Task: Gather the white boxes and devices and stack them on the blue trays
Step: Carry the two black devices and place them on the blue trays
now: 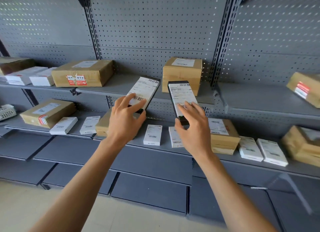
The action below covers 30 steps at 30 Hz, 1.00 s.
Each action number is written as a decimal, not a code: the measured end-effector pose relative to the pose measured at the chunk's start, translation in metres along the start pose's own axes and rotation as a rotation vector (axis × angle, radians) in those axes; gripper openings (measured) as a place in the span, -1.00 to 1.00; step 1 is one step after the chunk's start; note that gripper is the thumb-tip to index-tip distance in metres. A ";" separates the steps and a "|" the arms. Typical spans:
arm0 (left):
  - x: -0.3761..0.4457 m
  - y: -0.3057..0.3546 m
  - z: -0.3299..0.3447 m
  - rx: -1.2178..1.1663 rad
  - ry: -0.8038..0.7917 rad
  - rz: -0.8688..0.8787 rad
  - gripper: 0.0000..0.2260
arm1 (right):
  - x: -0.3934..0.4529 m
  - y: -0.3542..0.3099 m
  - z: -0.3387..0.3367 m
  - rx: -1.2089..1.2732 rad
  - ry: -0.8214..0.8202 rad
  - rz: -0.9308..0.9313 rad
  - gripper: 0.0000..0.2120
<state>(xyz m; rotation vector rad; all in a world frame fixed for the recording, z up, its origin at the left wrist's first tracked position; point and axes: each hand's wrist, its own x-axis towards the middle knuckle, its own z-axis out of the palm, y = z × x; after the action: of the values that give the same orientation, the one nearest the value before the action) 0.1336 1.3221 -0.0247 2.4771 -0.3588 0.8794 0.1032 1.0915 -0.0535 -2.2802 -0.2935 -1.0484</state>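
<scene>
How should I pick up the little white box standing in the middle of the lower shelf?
Pinch the small white box by its two long sides, coming from the front. It is narrow and its near end reaches the shelf's front edge, with open gaps either side for fingers.

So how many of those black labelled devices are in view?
2. The first device is gripped by the left hand, the second device by the right hand, both in front of the shelves. More may be hidden.
</scene>
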 end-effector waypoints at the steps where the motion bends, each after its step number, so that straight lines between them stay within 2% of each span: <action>1: -0.002 0.012 0.003 0.002 -0.007 0.025 -0.69 | -0.006 0.006 -0.013 -0.012 0.010 0.017 -0.56; 7: -0.010 0.088 0.038 -0.080 -0.076 0.158 -0.70 | -0.045 0.047 -0.086 -0.114 0.124 0.155 -0.62; 18: -0.012 0.208 0.127 -0.268 -0.210 0.345 -0.72 | -0.100 0.122 -0.191 -0.305 0.206 0.350 -0.66; 24: 0.003 0.261 0.188 -0.354 -0.253 0.463 -0.74 | -0.104 0.172 -0.229 -0.415 0.248 0.437 -0.65; 30: 0.036 0.325 0.254 -0.494 -0.285 0.486 -0.73 | -0.081 0.224 -0.271 -0.540 0.257 0.463 -0.66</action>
<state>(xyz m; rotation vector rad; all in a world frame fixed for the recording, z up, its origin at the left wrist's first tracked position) 0.1651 0.9107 -0.0585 2.0691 -1.1626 0.5159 -0.0200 0.7537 -0.0742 -2.4446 0.6692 -1.2477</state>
